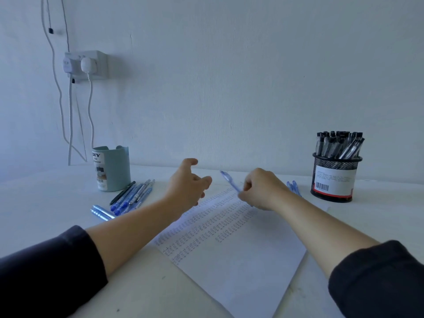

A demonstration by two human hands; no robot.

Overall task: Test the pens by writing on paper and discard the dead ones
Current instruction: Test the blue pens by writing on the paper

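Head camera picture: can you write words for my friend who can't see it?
A person's right hand holds a blue pen above a sheet of paper covered in rows of small marks, while the left hand hovers open beside it. More blue pens lie by a pale green cup; a black mesh holder is full of pens.

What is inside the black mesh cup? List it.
The black mesh cup is packed with upright clear-barrelled pens with black caps. Their lower ends are hidden by the mesh and the white label, so nothing else inside can be made out.
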